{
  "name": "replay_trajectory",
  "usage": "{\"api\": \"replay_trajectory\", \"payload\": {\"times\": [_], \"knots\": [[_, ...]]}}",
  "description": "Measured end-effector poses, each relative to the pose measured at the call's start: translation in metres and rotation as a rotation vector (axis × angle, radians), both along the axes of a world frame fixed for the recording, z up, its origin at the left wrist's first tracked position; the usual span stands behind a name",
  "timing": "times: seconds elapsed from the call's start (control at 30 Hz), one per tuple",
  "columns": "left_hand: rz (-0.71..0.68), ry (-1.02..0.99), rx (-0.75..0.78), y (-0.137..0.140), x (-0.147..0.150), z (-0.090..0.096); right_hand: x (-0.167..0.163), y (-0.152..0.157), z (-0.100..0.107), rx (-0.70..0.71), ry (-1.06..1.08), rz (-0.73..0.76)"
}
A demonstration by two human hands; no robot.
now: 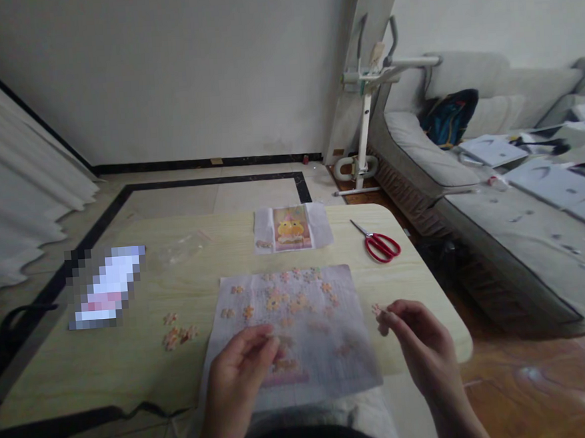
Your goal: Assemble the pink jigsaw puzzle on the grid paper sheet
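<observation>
My right hand [424, 343], off the right edge of the paper, pinches a small jigsaw puzzle piece [377, 308] between thumb and fingertips. Over the left half of the sheet of paper [329, 383], my left hand [240, 373] has its thumb and forefinger pressed together. Blur hides what is between them, if anything. Puzzle pieces [273, 302] lie across the sheet, several joined near its middle and others loose. A pink strip of pieces [286, 377] sits near the lower edge, partly behind my left hand.
Beyond the sheet lies a picture print [292, 229] of a yellow figure. Red-handled scissors [382, 245] rest at right on the wooden table [214, 248]. To the left are a loose pile of pieces [173, 335], a clear plastic bag [184, 248] and a blurred-out phone-like rectangle [109, 285].
</observation>
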State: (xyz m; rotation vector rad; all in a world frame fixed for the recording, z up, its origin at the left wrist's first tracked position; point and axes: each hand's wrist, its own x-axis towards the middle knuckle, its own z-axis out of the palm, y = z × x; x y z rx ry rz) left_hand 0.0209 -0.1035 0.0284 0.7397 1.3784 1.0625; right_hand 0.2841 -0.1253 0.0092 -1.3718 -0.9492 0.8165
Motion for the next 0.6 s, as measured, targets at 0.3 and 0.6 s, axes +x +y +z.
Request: {"api": "replay_trajectory", "payload": {"times": [0.3, 0.6], "knots": [[0.02, -0.041, -0.011, 0.002, -0.003, -0.009, -0.026, 0.012, -0.006, -0.011, 0.111, -0.026], [0.02, -0.109, -0.107, 0.008, 0.003, -0.01, -0.038, 0.016, 0.0, -0.125, 0.065, 0.048]]}}
